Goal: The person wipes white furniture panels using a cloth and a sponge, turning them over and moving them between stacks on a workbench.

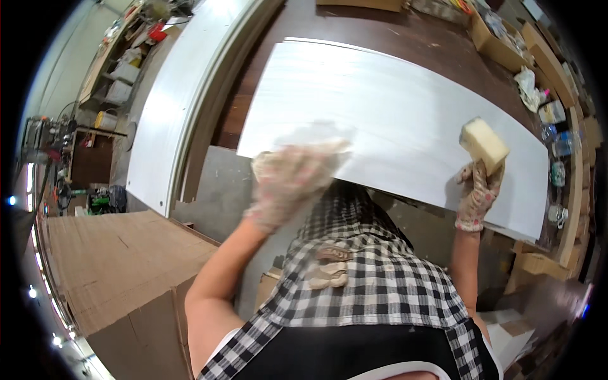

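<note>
A long white panel [380,101] with faint streaks lies in front of me, its near edge next to my apron. My left hand [288,180], in a pale glove with pink dots, is over the panel's near left edge. Motion smears its fingers, and something pale, perhaps a cloth, shows around them. In my right hand [478,193], gloved the same way, a pale yellow sponge block [486,144] is gripped by its lower end. It is held up over the right part of the panel, tilted, with one greyish side.
Under the panel is a dark brown tabletop [304,25]. Another long white panel [174,95] stretches along the left. A big cardboard box [120,253] stands near left. Bottles [560,145] and an open carton [491,41] line the right side. My checked apron has a glove-like item in its pocket [329,269].
</note>
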`<state>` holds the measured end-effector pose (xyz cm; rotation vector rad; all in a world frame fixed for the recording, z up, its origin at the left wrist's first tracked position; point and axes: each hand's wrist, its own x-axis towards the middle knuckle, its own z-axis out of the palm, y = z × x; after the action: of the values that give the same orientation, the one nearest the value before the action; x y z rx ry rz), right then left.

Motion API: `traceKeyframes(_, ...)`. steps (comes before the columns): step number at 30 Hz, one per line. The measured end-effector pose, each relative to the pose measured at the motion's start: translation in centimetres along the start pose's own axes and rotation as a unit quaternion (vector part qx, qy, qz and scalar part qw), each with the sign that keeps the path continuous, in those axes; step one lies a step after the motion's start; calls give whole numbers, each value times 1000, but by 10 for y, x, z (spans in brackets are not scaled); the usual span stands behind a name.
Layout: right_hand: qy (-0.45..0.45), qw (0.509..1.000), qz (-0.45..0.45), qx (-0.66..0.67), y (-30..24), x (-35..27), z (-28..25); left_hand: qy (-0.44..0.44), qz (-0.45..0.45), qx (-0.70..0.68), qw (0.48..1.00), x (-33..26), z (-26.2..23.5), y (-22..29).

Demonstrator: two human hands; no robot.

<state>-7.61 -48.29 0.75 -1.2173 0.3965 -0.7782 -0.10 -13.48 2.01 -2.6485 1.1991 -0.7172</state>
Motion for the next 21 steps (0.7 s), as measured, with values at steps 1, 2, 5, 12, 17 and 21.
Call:
traceKeyframes(1, -9, 1000, -7, -5, -3, -3, 6, -45, 11, -11, 999, 14, 1, 16)
traceKeyframes(2, -13, 1000, -17, -12, -5, -6, 9, -88, 25, -25, 996, 26, 5, 22)
traceKeyframes(5, -4, 999, -13, -36, -5, -8, -4, -155, 79, -33, 984, 47, 15, 20)
traceKeyframes(12, 27, 998, -39, -39, -15, -20, -25, -169, 166, -55, 970, 57, 1, 16)
traceKeyframes(17, 20, 988, -123, -91, -53, -36, -13, -167, 240, -40, 956, 48, -42, 10)
traceKeyframes(21, -79, 955, -266, -106, -82, -35, -19, -181, 276, -22, 944, 79, -112, -7)
